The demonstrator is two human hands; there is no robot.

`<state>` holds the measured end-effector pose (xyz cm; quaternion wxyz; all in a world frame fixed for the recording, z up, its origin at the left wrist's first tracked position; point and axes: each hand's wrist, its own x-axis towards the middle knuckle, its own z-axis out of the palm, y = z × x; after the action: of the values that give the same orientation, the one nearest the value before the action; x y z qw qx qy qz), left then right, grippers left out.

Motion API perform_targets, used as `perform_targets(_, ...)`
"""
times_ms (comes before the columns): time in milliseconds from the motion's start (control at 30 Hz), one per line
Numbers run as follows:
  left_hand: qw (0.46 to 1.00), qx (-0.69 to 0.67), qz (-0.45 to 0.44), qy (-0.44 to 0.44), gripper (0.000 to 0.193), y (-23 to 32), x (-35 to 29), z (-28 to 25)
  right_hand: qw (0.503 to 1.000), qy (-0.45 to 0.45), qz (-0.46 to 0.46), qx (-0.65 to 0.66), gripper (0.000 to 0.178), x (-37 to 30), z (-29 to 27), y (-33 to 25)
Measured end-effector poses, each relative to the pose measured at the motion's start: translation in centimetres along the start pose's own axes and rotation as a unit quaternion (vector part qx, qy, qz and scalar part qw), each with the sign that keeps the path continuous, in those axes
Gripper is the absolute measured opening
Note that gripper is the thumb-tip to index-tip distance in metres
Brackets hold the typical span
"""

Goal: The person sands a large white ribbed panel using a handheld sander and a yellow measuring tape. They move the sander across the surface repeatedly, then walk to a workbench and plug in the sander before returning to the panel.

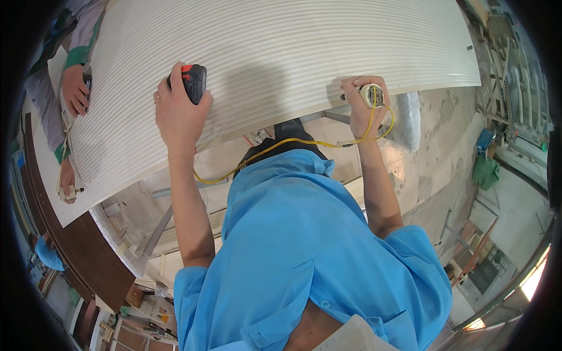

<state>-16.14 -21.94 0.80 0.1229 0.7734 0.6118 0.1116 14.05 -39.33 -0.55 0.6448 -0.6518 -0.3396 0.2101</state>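
Note:
My left hand (181,117) is closed around a black and red block (194,83) that looks like a cordless-tool battery pack, over the ribbed white panel (275,52). Near the panel's front edge, my right hand (364,108) grips a small round whitish tool (372,95) with a dark, open-looking face; its exact kind is unclear. A yellow cord (287,141) loops by the right hand, crosses in front of my blue shirt and passes behind my left forearm. Where its left end attaches is hidden.
At the left, another person's hands (75,90) rest at the panel's edge, holding a dark object and a pale one. Brown boards (88,251) lie below them. A plastic-wrapped bundle (408,120) is right of my right hand. Metal racking (509,88) stands at far right.

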Motion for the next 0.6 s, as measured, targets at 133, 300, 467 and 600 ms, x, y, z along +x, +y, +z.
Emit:
perform_targets(133, 1.000, -0.003, 0.006, 0.010, 0.082, 0.1, 0.0, -0.1, 1.000, 0.001, -0.004, 0.014, 0.021, 0.2, -0.1, -1.4)
perform_targets(300, 1.000, 0.008, 0.000, -0.002, 0.081, 0.3, 0.1, -0.1, 0.999, 0.001, -0.022, 0.039, 0.021, 1.1, 0.0, -0.9)
perform_targets(467, 1.000, -0.001, 0.011, 0.010, 0.081, 0.1, 0.2, 0.0, 1.000, 0.004, -0.018, 0.017, 0.023, 1.2, 0.7, 0.1)
perform_targets(600, 1.000, -0.005, 0.005, 0.006, 0.082, 0.0, 0.0, 0.0, 0.998, 0.003, -0.043, 0.038, 0.022, 1.7, 0.0, -0.8)
